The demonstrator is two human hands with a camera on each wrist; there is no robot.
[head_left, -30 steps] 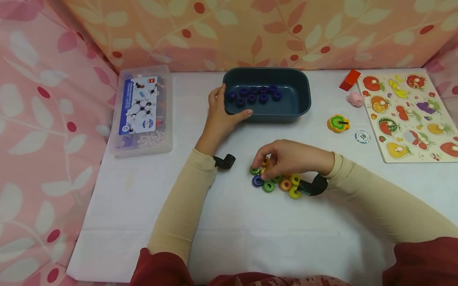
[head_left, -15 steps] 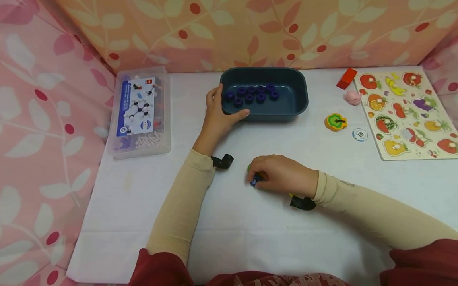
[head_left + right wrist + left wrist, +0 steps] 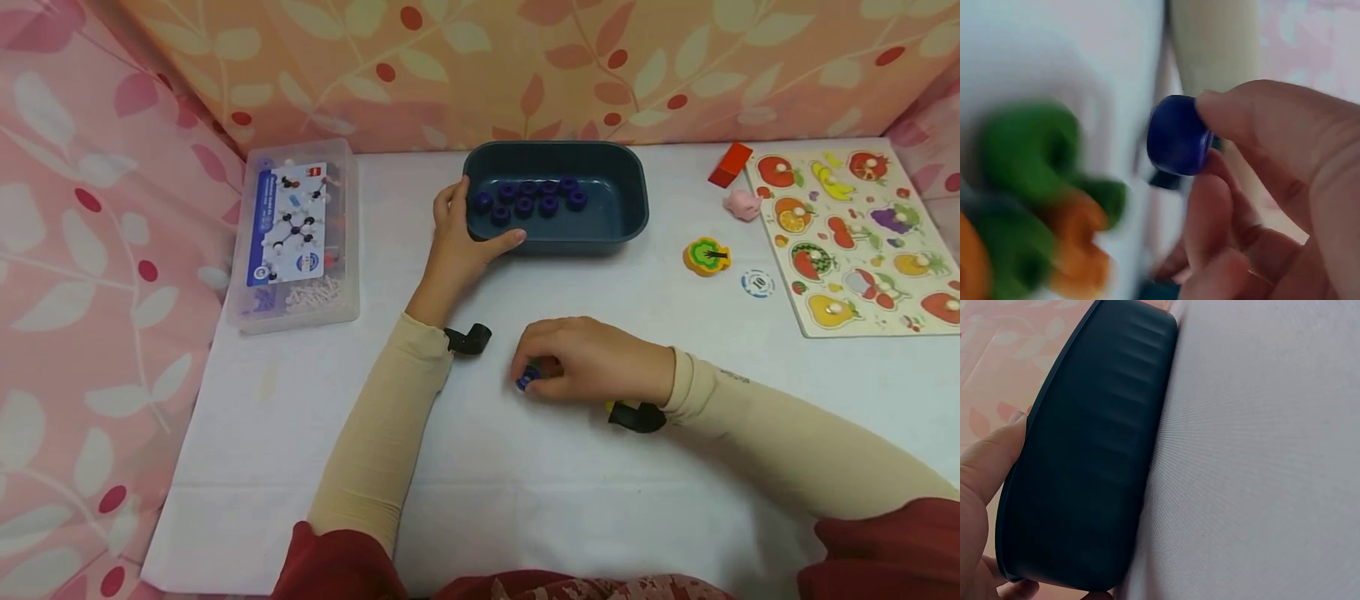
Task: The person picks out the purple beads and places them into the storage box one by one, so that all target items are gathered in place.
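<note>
My right hand (image 3: 592, 358) pinches a dark blue ring-shaped bead (image 3: 1177, 134) between thumb and fingertips, above the white cloth. Green beads (image 3: 1025, 150) and orange beads (image 3: 1079, 250) lie close by in the right wrist view; in the head view the hand hides most of them. My left hand (image 3: 457, 250) grips the near-left corner of a dark teal plastic tray (image 3: 558, 247), thumb at the front rim and fingers along the left end. Inside the tray, several dark blue beads (image 3: 525, 207) lie toward its left half.
At left stands a clear molecular model kit box (image 3: 292, 233). To the right are a red block (image 3: 730, 165), a pink pig figure (image 3: 742, 205), a tree-shaped piece (image 3: 706, 257), a poker chip (image 3: 757, 283) and a fruit puzzle board (image 3: 862, 321). Patterned cloth walls rise behind and left.
My right hand came down over the bead pile, took hold of a blue bead and lifted it slightly to the left. The left hand has stayed on the tray.
</note>
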